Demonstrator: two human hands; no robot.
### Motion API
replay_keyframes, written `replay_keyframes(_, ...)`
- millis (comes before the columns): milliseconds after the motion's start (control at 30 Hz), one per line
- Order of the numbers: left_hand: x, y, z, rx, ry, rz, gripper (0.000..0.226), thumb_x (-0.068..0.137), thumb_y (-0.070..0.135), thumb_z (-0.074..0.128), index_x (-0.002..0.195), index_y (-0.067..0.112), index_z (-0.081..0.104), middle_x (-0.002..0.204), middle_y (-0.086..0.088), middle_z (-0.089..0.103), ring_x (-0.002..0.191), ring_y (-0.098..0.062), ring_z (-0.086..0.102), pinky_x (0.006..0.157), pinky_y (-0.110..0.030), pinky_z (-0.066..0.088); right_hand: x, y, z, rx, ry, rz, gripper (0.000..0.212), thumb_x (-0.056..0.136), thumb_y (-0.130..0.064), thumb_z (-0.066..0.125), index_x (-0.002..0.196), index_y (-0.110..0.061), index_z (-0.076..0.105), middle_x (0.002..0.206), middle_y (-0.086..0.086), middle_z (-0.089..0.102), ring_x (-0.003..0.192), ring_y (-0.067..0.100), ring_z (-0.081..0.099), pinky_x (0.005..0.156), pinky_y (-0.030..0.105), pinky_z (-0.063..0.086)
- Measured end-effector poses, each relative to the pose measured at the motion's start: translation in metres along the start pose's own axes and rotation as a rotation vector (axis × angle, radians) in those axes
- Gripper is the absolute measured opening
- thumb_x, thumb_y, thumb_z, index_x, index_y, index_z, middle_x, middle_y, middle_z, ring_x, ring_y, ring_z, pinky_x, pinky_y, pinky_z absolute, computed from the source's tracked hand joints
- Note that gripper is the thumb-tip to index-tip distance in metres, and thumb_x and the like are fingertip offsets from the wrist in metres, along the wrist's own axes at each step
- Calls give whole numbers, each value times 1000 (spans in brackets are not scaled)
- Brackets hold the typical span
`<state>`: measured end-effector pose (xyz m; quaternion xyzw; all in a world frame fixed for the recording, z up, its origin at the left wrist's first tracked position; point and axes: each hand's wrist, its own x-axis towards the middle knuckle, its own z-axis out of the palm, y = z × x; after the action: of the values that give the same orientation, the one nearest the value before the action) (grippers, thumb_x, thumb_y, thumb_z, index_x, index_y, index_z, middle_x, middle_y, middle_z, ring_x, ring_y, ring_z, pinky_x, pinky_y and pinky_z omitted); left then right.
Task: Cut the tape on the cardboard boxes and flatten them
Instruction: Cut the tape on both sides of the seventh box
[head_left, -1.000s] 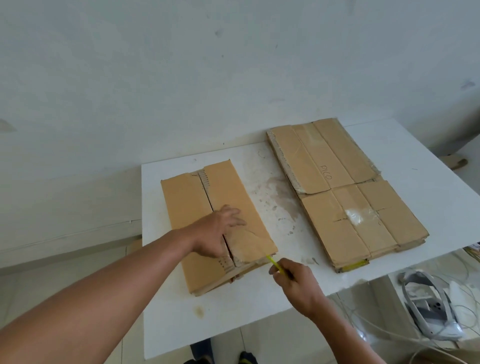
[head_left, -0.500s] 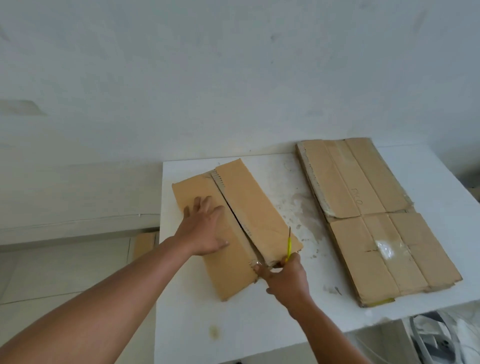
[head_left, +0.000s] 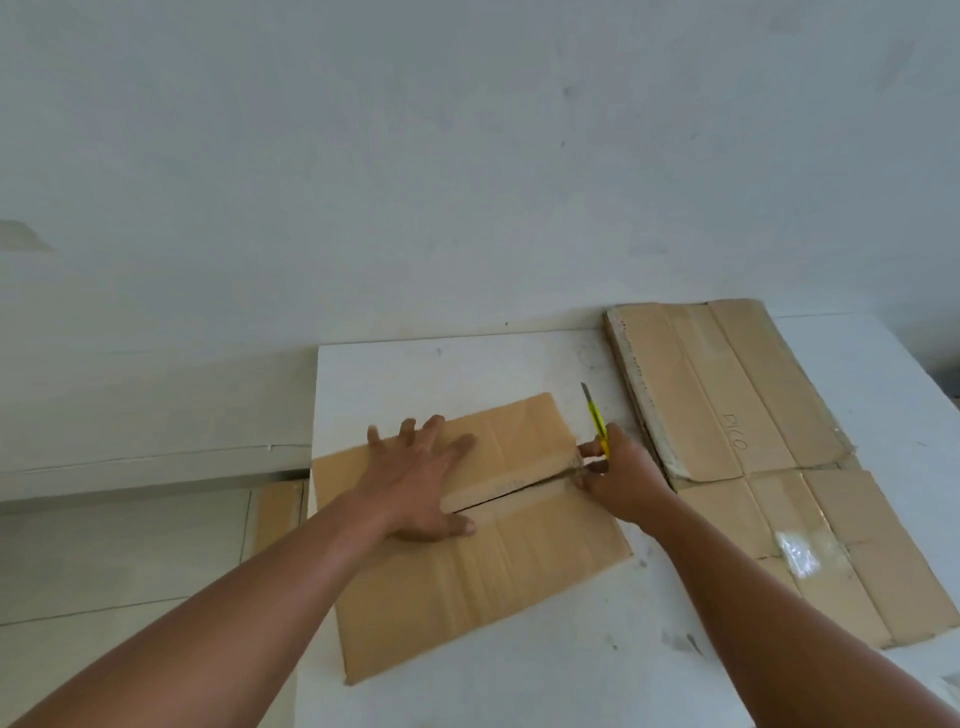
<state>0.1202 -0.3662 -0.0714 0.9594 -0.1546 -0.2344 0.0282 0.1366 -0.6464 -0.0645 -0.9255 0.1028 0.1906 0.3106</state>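
Note:
A brown cardboard box (head_left: 519, 566) lies flat on the white table (head_left: 571, 686), its slit seam running left to right across the middle. My left hand (head_left: 421, 478) presses flat on the box's upper half with fingers spread. At the seam's right end my right hand (head_left: 618, 483) grips a yellow utility knife (head_left: 595, 421), blade pointing up and away from me, while its fingers touch the box's edge there.
A larger flattened cardboard box (head_left: 748, 447) with clear tape on it lies on the table's right side. A white wall stands behind the table. Left of the table is tiled floor, with a strip of cardboard (head_left: 278, 512) by the table's edge.
The box has turned so its seam now runs sideways. My left hand moved onto its upper half. My right hand with the knife stayed at the seam's end.

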Motion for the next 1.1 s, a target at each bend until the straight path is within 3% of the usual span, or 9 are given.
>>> replay_keyframes(167, 2, 3, 8, -91, 68, -194, 107, 70, 88, 50, 154, 46, -3, 163, -3, -2, 145, -36, 19, 111, -66, 25, 35, -23, -6, -100, 79, -58, 30, 86, -32, 73, 93, -19, 47, 90, 0, 62, 79, 20, 62, 68, 39, 55)
replay_keyframes(267, 0, 19, 9, -154, 56, -330, 108, 73, 86, 50, 156, 42, -4, 162, -4, -2, 143, -37, 22, 109, -67, 27, 38, -28, -11, -171, 126, -155, 28, 91, -30, 68, 98, -16, 45, 99, -2, 52, 94, 22, 55, 74, 34, 45)
replay_keyframes(400, 1, 45, 12, -253, 78, -525, 112, 69, 91, 47, 155, 40, -2, 159, -5, 5, 138, -39, 29, 103, -68, 34, 22, -16, -10, -289, 171, -219, 36, 88, -36, 67, 108, -14, 47, 115, 5, 45, 110, 25, 47, 95, 37, 44)
replay_keyframes(500, 5, 70, 11, -368, 94, -700, 119, 66, 95, 45, 157, 33, 0, 159, -6, 7, 136, -40, 32, 100, -66, 38, -6, -4, -1, -219, 64, -151, 54, 82, -49, 70, 114, -14, 45, 120, 5, 38, 113, 26, 47, 99, 40, 45)
replay_keyframes(600, 9, 91, 10, -495, 91, -823, 123, 68, 94, 45, 159, 27, -5, 164, -6, 0, 139, -41, 31, 101, -64, 38, -27, 4, 10, -139, -123, -126, 61, 79, -50, 74, 116, -15, 39, 119, 2, 31, 107, 25, 53, 92, 34, 50)
replay_keyframes(700, 4, 96, 7, -557, 74, -805, 125, 72, 86, 55, 159, 22, -6, 165, -7, -8, 141, -41, 30, 104, -59, 41, -22, 5, 8, -137, -168, -172, 63, 79, -46, 77, 116, -14, 37, 119, 2, 32, 104, 25, 57, 89, 34, 52)
replay_keyframes(800, -12, 90, 2, -567, 38, -656, 127, 72, 73, 72, 159, 24, -6, 164, -8, -23, 147, -43, 24, 113, -54, 38, 1, -5, -2, -165, -128, -218, 63, 80, -42, 78, 119, -12, 39, 122, 4, 39, 110, 27, 57, 90, 38, 52)
replay_keyframes(1000, -40, 90, 11, -507, -100, -409, 137, 65, 62, 85, 157, 39, -14, 155, 3, -45, 152, -40, -17, 120, -57, 25, 29, -31, -11, -295, -116, -259, 68, 78, -38, 81, 122, -9, 39, 126, 8, 43, 119, 28, 48, 98, 40, 47)
replay_keyframes(1100, -38, 90, 8, -364, -123, -368, 141, 63, 62, 87, 156, 38, -17, 155, -5, -45, 144, -45, -33, 120, -65, 6, 18, -41, -8, -370, 4, -355, 44, 87, -28, 67, 118, -11, 39, 122, 9, 42, 114, 27, 46, 95, 37, 45)
